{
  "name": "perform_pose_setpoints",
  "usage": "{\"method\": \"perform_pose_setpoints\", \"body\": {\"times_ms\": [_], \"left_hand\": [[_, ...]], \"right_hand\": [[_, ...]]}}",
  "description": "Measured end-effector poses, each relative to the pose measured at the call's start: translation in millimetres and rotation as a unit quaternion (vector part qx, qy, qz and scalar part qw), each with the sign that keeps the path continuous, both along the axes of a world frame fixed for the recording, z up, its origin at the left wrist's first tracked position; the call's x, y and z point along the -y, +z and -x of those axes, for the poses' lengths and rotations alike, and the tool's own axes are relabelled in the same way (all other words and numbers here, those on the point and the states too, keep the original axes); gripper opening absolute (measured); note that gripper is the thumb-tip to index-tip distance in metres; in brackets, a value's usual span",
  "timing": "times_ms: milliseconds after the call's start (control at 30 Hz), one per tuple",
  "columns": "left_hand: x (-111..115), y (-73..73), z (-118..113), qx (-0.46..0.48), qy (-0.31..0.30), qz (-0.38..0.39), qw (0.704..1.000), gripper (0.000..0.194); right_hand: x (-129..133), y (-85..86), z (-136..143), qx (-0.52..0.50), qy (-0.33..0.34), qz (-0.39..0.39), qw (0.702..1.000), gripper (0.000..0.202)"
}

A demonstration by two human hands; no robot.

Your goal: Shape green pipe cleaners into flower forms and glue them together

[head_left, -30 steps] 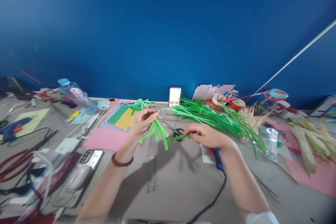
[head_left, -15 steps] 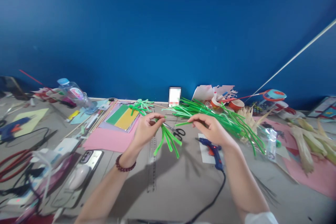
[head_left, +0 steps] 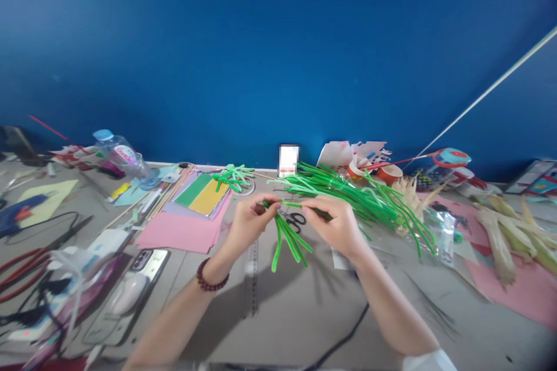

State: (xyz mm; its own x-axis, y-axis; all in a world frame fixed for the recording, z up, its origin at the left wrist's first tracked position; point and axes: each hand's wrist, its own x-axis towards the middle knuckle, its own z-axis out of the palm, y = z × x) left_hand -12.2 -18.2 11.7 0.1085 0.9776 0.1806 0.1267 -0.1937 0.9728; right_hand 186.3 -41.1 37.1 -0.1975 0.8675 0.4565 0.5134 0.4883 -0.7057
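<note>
My left hand (head_left: 255, 217) pinches a small bunch of green pipe cleaners (head_left: 290, 242) near its top; several stems fan out below the fingers. My right hand (head_left: 331, 221) is closed on one end of a short green pipe cleaner (head_left: 292, 204). The short piece's other end reaches the top of the bunch by my left fingertips; whether it touches cannot be made out. Black-handled scissors (head_left: 296, 221) lie on the table behind the bunch. A clear ruler (head_left: 251, 278) lies below my left hand. My right forearm covers the blue glue gun, leaving its cable (head_left: 343, 343) in sight.
A heap of long green pipe cleaners (head_left: 361, 197) lies behind my right hand. Pink paper (head_left: 180, 232), coloured sheets (head_left: 202, 192) and a phone (head_left: 126, 295) are on the left. A water bottle (head_left: 124, 156) leans at the back. Corn husks (head_left: 500, 243) lie far right.
My right hand has moved left and slightly down, bringing the short pipe cleaner to the bunch. My left hand has shifted a little right with the bunch. The glue gun is now hidden.
</note>
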Motion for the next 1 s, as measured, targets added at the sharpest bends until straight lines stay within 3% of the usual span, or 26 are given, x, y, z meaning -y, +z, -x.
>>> {"method": "perform_pose_setpoints", "body": {"times_ms": [300,667,1000], "left_hand": [[3.8,-1.7,-0.1,-0.033,0.007,-0.005,0.999,0.022],[6.5,-1.1,-3.6,-0.059,0.021,-0.059,0.996,0.025],[7.5,-4.0,-4.0,-0.152,0.030,-0.170,0.973,0.018]], "right_hand": [[-2.9,-12.9,10.3,0.016,-0.047,-0.044,0.998,0.017],[-1.1,-15.9,18.8,0.048,-0.076,-0.073,0.993,0.022],[-1.4,-25.4,22.4,0.059,-0.096,-0.082,0.990,0.023]]}}
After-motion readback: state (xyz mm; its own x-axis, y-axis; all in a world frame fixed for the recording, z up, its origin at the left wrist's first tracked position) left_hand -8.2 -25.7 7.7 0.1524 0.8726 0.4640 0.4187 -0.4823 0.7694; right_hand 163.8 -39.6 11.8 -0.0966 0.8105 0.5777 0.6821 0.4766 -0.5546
